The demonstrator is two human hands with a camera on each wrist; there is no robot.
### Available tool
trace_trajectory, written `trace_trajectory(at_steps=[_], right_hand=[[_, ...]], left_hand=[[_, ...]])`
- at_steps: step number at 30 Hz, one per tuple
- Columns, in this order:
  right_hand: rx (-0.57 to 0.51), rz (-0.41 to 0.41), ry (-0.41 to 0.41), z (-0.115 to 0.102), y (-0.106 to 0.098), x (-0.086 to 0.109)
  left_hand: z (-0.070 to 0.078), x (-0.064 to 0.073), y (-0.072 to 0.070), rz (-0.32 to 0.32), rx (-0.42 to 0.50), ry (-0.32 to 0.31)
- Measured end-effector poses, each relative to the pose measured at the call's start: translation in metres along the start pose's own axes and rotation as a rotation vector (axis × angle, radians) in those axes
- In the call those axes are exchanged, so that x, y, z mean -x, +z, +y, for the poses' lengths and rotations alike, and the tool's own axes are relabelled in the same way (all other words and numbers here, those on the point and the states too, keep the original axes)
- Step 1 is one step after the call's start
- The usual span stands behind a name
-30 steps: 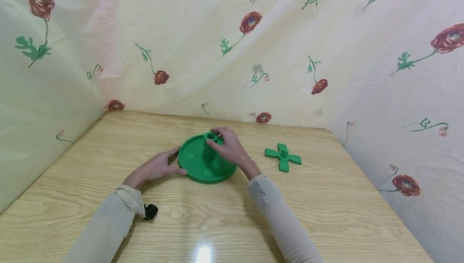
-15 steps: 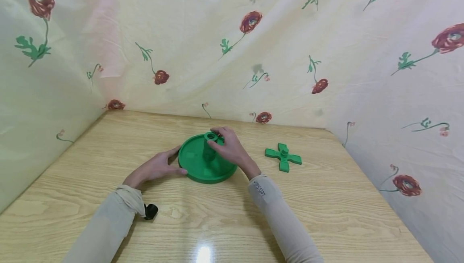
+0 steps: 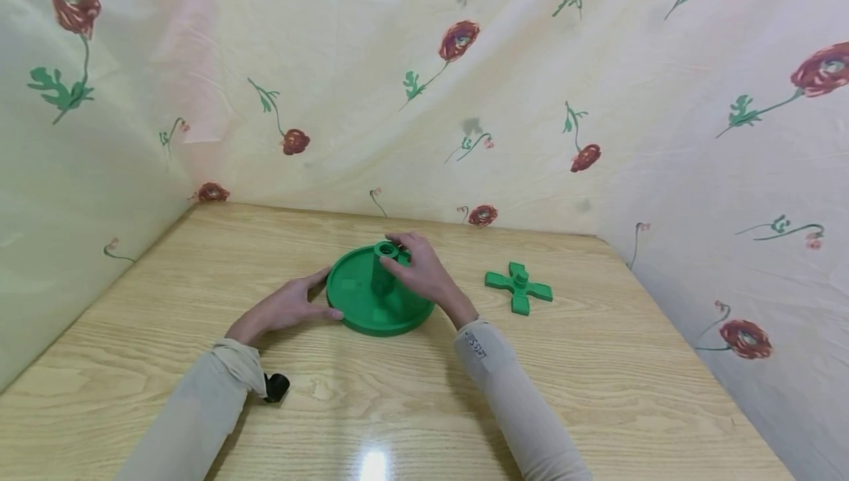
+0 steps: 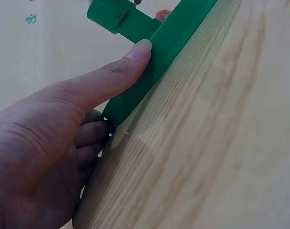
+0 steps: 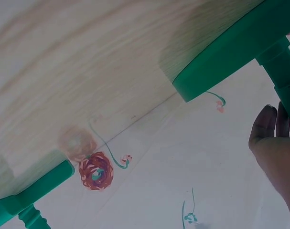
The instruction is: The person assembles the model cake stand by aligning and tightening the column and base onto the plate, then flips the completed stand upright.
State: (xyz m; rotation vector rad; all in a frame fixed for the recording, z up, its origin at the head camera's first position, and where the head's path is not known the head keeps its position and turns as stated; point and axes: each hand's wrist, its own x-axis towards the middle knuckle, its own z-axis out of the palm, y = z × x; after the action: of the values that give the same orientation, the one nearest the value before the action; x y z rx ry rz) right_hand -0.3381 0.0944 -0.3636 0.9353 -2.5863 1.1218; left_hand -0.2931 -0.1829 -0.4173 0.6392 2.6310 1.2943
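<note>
Right hand (image 3: 424,271) is curled round top of upright green hollow cylinder (image 3: 382,281); round green rimmed tray (image 3: 358,309) beneath is gripped at its edge by left hand (image 3: 292,304).

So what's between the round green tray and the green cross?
Just bare wooden tabletop between the tray and the cross: the right wrist view shows it, while in the head view the right hand and wrist partly cover it.
</note>
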Motion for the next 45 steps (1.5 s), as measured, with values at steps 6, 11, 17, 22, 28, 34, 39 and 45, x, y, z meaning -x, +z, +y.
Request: trace_trajectory(at_steps=[6,11,17,22,28,34,39,45], right_hand=[[0.008,0.007,0.012,-0.0004,0.0006,-0.0004],[0.005,0.000,0.022,-0.0004,0.0000,-0.0001],[0.001,-0.010,-0.012,0.0024,0.0003,-0.0010],[-0.005,0.002,0.004,0.0007,0.0009,-0.0003],[-0.007,0.001,0.010,-0.0014,-0.0003,0.0008],[0.001,0.010,0.003,-0.0014,0.0012,0.0003],[-0.001,0.012,0.036,-0.0018,0.0016,0.0007],[0.001,-0.001,-0.004,0.0003,0.0011,-0.0002]], left_hand=[[-0.0006,-0.0003,-0.0001,0.003,-0.004,-0.010],[-0.0002,-0.0002,-0.0005,0.004,0.005,-0.004],[-0.0007,-0.0009,-0.0007,0.001,0.003,-0.002],[-0.0008,-0.0011,-0.0002,0.002,0.007,-0.010],[-0.0009,-0.0016,0.0006,0.001,0.004,-0.008],[-0.0012,-0.0022,0.0004,0.002,0.002,-0.017],[-0.0019,-0.0018,0.0008,0.004,0.000,-0.014],[-0.0015,-0.0010,0.0005,0.002,0.001,-0.009]])
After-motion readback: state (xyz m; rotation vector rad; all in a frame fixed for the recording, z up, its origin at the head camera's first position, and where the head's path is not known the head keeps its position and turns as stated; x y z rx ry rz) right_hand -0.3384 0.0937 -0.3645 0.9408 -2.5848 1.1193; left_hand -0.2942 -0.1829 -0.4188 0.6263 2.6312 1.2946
